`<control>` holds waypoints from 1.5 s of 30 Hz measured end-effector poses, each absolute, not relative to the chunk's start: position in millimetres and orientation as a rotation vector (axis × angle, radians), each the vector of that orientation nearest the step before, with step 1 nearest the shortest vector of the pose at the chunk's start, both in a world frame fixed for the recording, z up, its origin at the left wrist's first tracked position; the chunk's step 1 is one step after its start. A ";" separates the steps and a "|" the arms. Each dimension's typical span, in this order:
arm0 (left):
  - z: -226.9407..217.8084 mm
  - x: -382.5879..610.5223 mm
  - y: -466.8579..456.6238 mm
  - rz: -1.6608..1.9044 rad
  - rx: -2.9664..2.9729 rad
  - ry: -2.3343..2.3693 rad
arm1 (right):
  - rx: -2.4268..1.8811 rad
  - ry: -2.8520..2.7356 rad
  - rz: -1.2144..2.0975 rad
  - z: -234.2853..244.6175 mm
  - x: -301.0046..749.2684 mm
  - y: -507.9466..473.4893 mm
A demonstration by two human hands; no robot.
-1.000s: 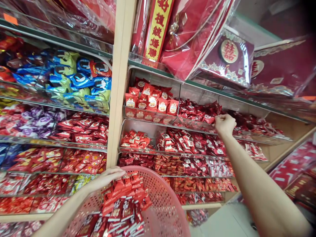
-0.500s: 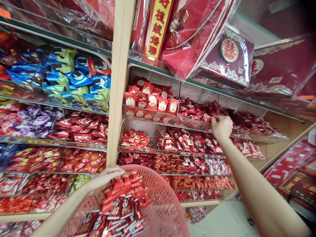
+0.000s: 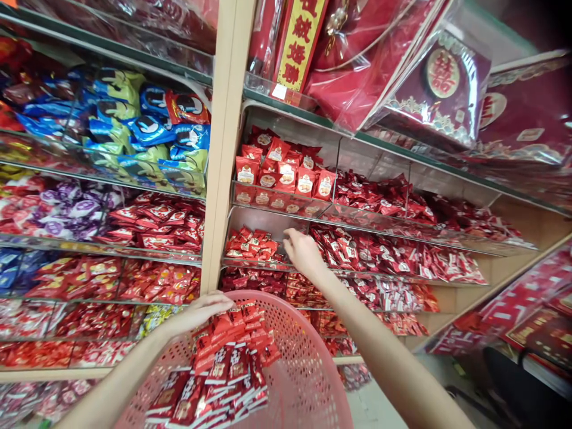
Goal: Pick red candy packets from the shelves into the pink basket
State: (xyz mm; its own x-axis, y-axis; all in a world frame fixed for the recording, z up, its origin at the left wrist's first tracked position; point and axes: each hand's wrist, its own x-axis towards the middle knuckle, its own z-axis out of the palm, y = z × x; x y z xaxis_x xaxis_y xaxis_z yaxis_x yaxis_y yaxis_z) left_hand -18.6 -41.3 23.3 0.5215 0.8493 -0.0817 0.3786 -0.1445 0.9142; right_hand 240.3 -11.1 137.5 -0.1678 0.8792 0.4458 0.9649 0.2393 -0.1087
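While the right grip (image 3: 304,252) hovers, red packets (image 3: 252,243) lie leftward.

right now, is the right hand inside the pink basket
No, the right hand is raised beside the red packets on the shelf, outside the pink basket.

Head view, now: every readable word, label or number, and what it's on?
"絨婚聯" on the yellow couplet strip; the character above is cut off.
"囍", stylised, on the round emblem of the maroon package.
Too small or blurred: snack packets in the pink basket, red shelf packets, blue shelf packets, white tag.
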 end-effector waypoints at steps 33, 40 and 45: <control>4.8 -26.9 -34.9 0.593 1.802 1.024 | -2.155 -1.745 0.128 100.5 229.2 40.0; 4.0 -25.3 -34.0 0.577 1.806 1.027 | -1.302 -1.387 0.587 86.8 243.0 -18.2; 7.7 -23.0 -35.8 0.581 1.804 1.032 | -1.021 -1.107 1.003 74.2 225.7 -64.6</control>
State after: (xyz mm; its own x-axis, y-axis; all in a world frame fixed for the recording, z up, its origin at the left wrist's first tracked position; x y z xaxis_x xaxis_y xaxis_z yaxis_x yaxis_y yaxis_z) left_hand -23.0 -35.8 7.7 0.5320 0.8454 -0.0481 0.3972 -0.1990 0.8959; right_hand 225.7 -64.6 74.2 0.1569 0.9655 0.2078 -0.1119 0.2264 -0.9676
